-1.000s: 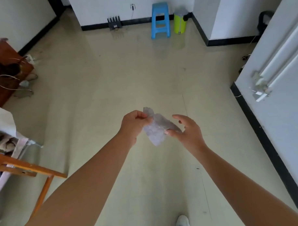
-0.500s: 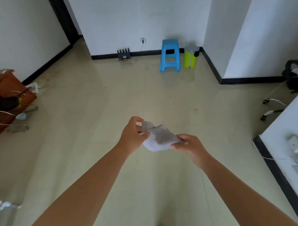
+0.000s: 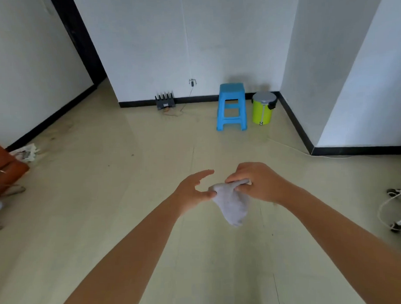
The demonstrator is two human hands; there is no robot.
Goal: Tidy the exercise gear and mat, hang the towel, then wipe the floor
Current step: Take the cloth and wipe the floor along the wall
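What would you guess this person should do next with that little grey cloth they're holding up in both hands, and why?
Probably crouch and bring the small grey cloth down to the pale tiled floor. The right hand grips its bunched top, the left hand only touches its edge with fingers spread, and it hangs well above the floor, where small dark specks show. Wiping looks like what remains.

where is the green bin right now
In the head view the green bin stands on the floor at the far wall's right corner, just right of the blue stool.
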